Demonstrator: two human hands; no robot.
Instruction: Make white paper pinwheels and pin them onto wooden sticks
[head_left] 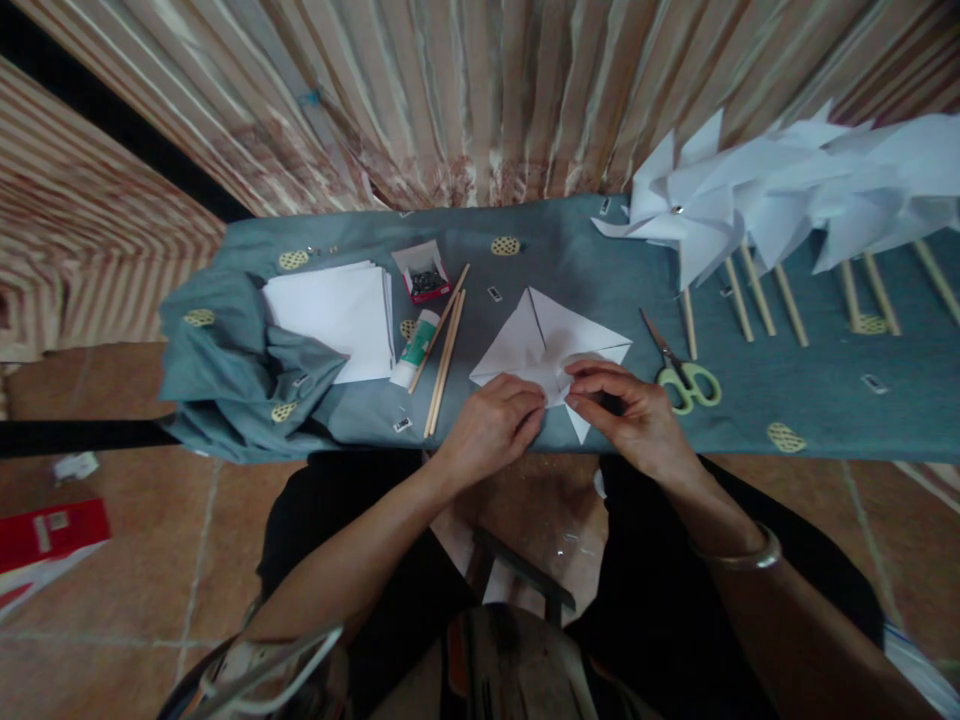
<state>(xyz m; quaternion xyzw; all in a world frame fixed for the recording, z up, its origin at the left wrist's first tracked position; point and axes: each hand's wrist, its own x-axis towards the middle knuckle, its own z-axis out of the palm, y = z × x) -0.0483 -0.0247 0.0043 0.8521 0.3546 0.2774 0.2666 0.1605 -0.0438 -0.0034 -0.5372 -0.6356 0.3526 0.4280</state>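
A white paper square [564,322], cut in from its corners, lies on the cloth-covered table in front of me. My left hand [501,418] is closed on its near left edge, thumb and fingers pinching the paper. At the near right edge, my right hand [616,400] pinches another part of the paper between thumb and fingertips. One pointed flap of the sheet sticks out toward me between the hands. Green-handled scissors [686,382] lie just right of my right hand, blades pointing away. My fingers hide part of the sheet's near side.
Finished paper pinwheels [694,205] on sticks lie at the right. Left of the sheet are wooden sticks [445,365], a glue stick [415,350], an open small box of metal pins [426,280] and stacked white paper [334,315]. A striped curtain [480,100] hangs behind the table.
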